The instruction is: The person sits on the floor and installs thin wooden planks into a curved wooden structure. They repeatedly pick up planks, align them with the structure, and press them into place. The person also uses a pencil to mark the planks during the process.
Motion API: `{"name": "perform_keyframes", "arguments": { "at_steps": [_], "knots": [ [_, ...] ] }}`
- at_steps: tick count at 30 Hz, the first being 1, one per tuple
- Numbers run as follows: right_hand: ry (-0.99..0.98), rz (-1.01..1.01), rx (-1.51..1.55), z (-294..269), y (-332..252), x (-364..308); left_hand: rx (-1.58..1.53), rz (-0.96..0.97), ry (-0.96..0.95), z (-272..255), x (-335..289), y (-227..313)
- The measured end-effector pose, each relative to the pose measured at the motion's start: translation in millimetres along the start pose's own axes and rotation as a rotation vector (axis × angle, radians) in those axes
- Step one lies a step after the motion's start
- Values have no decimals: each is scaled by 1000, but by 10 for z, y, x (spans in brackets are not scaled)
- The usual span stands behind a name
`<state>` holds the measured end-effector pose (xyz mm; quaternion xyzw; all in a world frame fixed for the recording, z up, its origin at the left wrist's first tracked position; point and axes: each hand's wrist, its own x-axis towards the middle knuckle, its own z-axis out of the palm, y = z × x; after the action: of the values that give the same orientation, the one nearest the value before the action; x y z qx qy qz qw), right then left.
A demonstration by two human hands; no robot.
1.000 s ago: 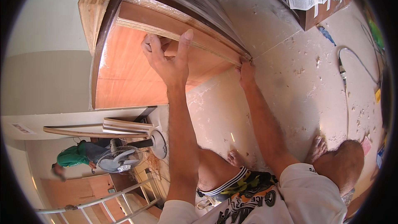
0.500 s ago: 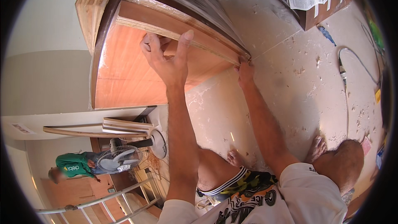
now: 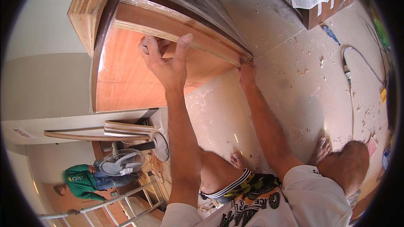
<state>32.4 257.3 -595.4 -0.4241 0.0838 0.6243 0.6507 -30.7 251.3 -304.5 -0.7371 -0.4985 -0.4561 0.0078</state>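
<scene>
The wooden strip (image 3: 143, 22) is set along the inner side of the dark-rimmed panel (image 3: 126, 82), its layered edge turned toward the body. By the left hand (image 3: 166, 61), the strip's edge is met with the thumb laid across it and the fingers curled just beneath; whether a firm grip is kept there cannot be told. The strip's far end is gripped between the thumb and fingers of the right hand (image 3: 247, 73), partly hidden. Should pressure be applied unevenly, the strip could be skewed or slipped off its line. Skin could be pinched if the strip were pressed down while the curled fingers are tucked under it, or splinters could be picked up from its raw edge. Footing could be made unsure by debris scattered on the floor (image 3: 282, 105).
</scene>
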Motion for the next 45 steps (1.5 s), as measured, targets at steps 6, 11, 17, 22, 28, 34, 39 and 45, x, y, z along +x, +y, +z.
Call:
{"name": "perform_keyframes", "arguments": {
  "at_steps": [6,11,17,22,28,34,39,45],
  "knots": [
    [-26,16,1,-21,-4,7,20,-2,-7,-2,1,24],
    [14,-1,14,0,-17,-13,48,28,-15,-6,0,-9],
    [-1,-49,-15,-57,76,60,-23,26,-5,5,1,16],
    [5,-52,58,-159,144,157,-28,37,-14,24,6,-40],
    [-5,-47,25,-123,17,-47,-21,17,-13,-27,-28,-50],
    [3,-66,82,-122,-14,32,-12,31,-11,20,-17,-52],
    [49,-50,24,-75,-71,-29,27,10,-16,1,-17,0],
    [48,-40,-2,-94,-71,29,27,16,-23,15,-9,20]
  ]
}}
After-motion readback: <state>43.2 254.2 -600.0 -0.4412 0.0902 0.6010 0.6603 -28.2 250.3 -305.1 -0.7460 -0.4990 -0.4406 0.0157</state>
